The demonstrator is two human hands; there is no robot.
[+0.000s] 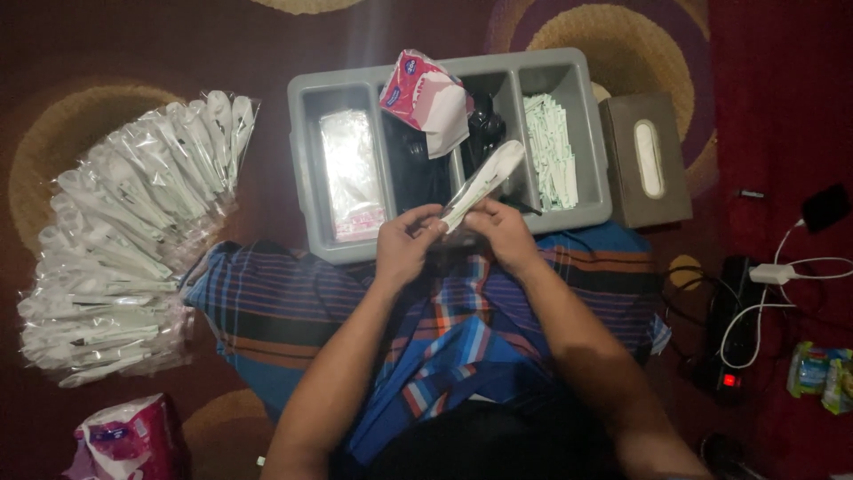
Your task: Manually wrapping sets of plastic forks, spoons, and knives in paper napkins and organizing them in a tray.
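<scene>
- Your left hand is raised in front of you, fingers curled in a pinch.
- Your right hand sits just beside it, fingertips seemingly pinched too.
- Both forearms converge from below.

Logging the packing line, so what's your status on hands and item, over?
Left hand and right hand both grip one clear cutlery packet. Packet over grey tray. Nothing in the way.
</scene>
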